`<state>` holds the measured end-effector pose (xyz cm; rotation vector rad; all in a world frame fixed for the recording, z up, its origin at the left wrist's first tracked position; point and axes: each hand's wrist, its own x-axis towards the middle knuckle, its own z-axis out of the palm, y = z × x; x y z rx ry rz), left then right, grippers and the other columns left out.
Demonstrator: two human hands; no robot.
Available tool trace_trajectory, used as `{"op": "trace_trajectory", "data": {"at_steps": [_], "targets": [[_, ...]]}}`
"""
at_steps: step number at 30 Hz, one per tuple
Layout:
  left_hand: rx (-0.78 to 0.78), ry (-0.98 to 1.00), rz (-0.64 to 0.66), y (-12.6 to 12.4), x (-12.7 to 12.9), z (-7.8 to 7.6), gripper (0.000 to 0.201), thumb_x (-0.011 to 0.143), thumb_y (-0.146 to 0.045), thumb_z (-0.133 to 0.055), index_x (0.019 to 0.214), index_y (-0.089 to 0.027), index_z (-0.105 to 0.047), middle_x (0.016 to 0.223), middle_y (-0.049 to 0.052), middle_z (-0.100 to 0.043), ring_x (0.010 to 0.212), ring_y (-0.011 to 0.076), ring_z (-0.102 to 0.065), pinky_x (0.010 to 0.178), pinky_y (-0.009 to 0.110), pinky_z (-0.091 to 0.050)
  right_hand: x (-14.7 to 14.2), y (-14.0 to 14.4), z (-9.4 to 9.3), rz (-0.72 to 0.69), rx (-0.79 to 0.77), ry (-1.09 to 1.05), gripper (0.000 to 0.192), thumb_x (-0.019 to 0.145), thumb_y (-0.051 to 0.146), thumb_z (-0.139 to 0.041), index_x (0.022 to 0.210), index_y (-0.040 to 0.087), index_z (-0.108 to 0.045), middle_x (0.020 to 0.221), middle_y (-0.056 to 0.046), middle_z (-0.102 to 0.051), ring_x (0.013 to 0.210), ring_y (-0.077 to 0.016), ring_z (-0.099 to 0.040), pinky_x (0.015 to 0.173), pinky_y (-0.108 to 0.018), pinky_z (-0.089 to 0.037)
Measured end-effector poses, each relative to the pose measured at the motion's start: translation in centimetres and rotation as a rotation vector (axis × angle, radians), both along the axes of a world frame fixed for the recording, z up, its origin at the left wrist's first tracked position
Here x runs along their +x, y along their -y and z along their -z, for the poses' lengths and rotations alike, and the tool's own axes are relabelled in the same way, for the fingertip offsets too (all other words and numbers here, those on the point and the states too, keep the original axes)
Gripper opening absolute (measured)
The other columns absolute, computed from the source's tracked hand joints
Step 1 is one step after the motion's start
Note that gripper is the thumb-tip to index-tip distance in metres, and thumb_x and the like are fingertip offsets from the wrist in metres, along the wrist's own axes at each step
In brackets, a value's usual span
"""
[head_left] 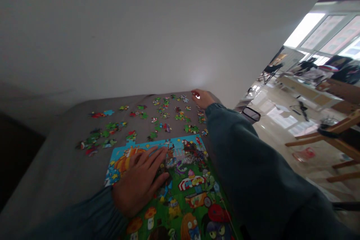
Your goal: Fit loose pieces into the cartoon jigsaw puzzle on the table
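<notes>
Head camera, looking forward and down

One view only, tilted and close over the grey surface point(56, 168), facing a plain white wall point(140, 26); the room opens away at the right edge.

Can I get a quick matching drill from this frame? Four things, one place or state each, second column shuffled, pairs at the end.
Things:
1. left hand
2. right hand
3. loose puzzle pieces
4. wooden chair

Places or states:
A. scattered on the grey table beyond the puzzle
B. stretched to the table's far edge
C. flat on the assembled puzzle
D. on the shiny floor at right

Pairs: 1-C, 2-B, 3-A, 4-D
</notes>
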<state>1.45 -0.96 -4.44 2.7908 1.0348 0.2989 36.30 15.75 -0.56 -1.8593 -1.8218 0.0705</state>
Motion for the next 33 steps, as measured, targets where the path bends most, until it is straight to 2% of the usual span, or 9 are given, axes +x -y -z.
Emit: {"op": "trace_trajectory", "data": {"at_steps": [5,9,12,15,18,21,24,28,33], "targets": [[-0.086,-0.026,-0.026,0.3,0.2,-1.1,0.057,0.103,-0.048,-0.035,0.153,-0.019,-0.038,0.148,0.01,-0.055,0.139,0.0308,-0.044,0.111,0.054,-0.032,-2.8,-4.2,0.6,-0.015,-0.126,0.062,0.036,0.097,0.037,-0.06,0.127,0.018,-0.058,0.128,-0.01,-0.06,0.108,-0.0227,-0.063,0.09,-0.044,-0.056],[-0.106,-0.015,-0.03,0.3,0.3,-1.3,0.058,0.104,-0.05,-0.033,0.153,-0.02,-0.037,0.149,0.01,-0.053,0.14,0.0294,-0.042,0.111,0.051,-0.031,-4.1,-4.6,1.1,-0.01,-0.132,0.058,0.032,0.098,0.035,-0.059,0.125,0.019,-0.06,0.128,-0.01,-0.061,0.108,-0.0222,-0.063,0.091,-0.043,-0.055],[-0.1,0.006,-0.02,0.2,0.3,-0.9,0.059,0.104,-0.051,-0.027,0.153,-0.02,-0.037,0.15,0.01,-0.052,0.139,0.0307,-0.042,0.111,0.053,-0.031,-4.3,-3.9,0.0,-0.009,-0.092,0.025,0.019,0.096,0.019,-0.057,0.111,0.014,-0.068,0.119,-0.014,-0.066,0.113,-0.0258,-0.06,0.1,-0.046,-0.049],[-0.098,0.018,-0.02,0.1,0.2,-0.4,0.061,0.104,-0.055,-0.022,0.153,-0.021,-0.039,0.15,0.009,-0.052,0.139,0.0314,-0.041,0.112,0.054,-0.028,-4.5,-1.7,-1.6,-0.063,-0.06,-0.033,0.019,0.09,0.008,-0.056,0.102,0.011,-0.07,0.109,-0.014,-0.069,0.105,-0.0248,-0.063,0.1,-0.044,-0.048],[-0.087,0.019,-0.014,-0.1,0.2,0.0,0.061,0.104,-0.057,-0.023,0.152,-0.023,-0.041,0.151,0.006,-0.052,0.139,0.0309,-0.041,0.113,0.053,-0.026,-5.0,3.1,-2.5,-0.181,-0.074,-0.118,0.021,0.09,0.012,-0.057,0.109,0.015,-0.065,0.103,-0.008,-0.069,0.084,-0.0169,-0.067,0.081,-0.034,-0.056],[-0.073,0.004,0.0,-0.2,0.1,0.2,0.062,0.103,-0.058,-0.023,0.151,-0.024,-0.042,0.152,0.004,-0.051,0.139,0.0314,-0.041,0.112,0.053,-0.026,-5.6,9.0,-2.6,-0.432,-0.145,-0.472,0.026,0.091,0.021,-0.057,0.117,0.019,-0.056,0.113,-0.006,-0.063,0.078,-0.0129,-0.068,0.072,-0.03,-0.057],[-0.05,-0.005,0.007,-0.4,-0.1,0.4,0.064,0.103,-0.06,-0.021,0.151,-0.024,-0.042,0.15,0.005,-0.052,0.138,0.032,-0.043,0.111,0.053,-0.027,-6.6,13.6,-2.3,-0.61,-0.268,-0.607,0.016,0.089,0.025,-0.062,0.104,0.019,-0.058,0.097,-0.003,-0.065,0.083,-0.0129,-0.067,0.079,-0.03,-0.056],[0.007,-0.012,0.026,-0.5,-0.3,0.5,0.063,0.102,-0.06,-0.024,0.151,-0.025,-0.042,0.149,0.005,-0.053,0.137,0.0322,-0.044,0.114,0.053,-0.024,-8.1,16.0,-1.6,-0.675,-0.387,-0.625,0.012,0.085,0.024,-0.068,0.086,0.017,-0.059,0.081,0.0,-0.066,0.074,-0.0115,-0.063,0.073,-0.028,-0.054],[0.02,-0.05,0.02,-0.4,-0.3,0.4,0.063,0.102,-0.059,-0.024,0.152,-0.023,-0.04,0.145,0.008,-0.057,0.136,0.0336,-0.044,0.113,0.055,-0.024,-8.9,16.5,-0.3,-0.704,-0.572,-0.706,0.015,0.086,0.018,-0.067,0.101,0.016,-0.065,0.078,0.001,-0.069,0.068,-0.01,-0.063,0.062,-0.023,-0.051]]}}
